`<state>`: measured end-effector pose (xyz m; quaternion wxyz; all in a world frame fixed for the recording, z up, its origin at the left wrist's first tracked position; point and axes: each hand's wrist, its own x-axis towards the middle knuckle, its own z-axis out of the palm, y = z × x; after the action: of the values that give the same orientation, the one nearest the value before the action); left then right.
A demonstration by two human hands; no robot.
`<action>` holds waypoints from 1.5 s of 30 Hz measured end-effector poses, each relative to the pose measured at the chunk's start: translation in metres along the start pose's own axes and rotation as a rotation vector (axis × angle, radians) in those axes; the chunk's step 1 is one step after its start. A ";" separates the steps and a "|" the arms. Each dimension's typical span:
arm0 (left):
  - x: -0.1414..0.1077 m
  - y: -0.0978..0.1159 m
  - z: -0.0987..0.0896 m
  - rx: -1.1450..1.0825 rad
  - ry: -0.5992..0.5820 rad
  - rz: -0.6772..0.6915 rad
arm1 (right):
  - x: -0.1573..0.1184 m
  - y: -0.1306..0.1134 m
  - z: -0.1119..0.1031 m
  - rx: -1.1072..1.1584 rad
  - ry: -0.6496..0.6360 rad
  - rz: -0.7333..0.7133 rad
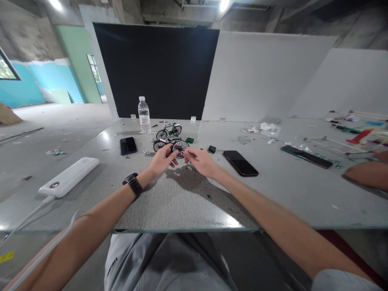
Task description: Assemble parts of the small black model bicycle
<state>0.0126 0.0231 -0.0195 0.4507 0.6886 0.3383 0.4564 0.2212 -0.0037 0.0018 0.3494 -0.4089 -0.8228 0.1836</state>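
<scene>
Between my hands is a small dark model bicycle [181, 148], its spoked wheel facing me. My left hand [163, 161], with a black watch on the wrist, holds the bicycle near that wheel, thumb against it and the other fingers curled below. My right hand [201, 161] is closed in a pinch at the wheel's right edge. Whatever its fingertips hold is too small to make out. Just behind stands a second model bicycle [169, 130] with a green frame. A small green piece [190, 140] and a black block [212, 149] lie to the right.
A water bottle [144, 116] stands at the back left. Phones lie left [128, 145] and right [241, 163], with a long dark phone [306, 156] farther right. A white power bank [69, 177] has a cable. Another person's arm [366, 174] rests near a stick frame [330, 146].
</scene>
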 end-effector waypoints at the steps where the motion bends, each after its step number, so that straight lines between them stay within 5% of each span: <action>1: 0.000 0.001 0.000 0.007 0.001 0.000 | 0.000 0.000 0.000 0.005 0.002 0.003; 45: -0.008 0.011 -0.005 0.488 0.062 0.236 | -0.001 -0.003 0.015 -0.042 0.099 -0.032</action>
<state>0.0058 0.0135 -0.0110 0.2044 0.7973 0.3692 0.4316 0.2095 -0.0061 -0.0072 0.3839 -0.4115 -0.8146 0.1403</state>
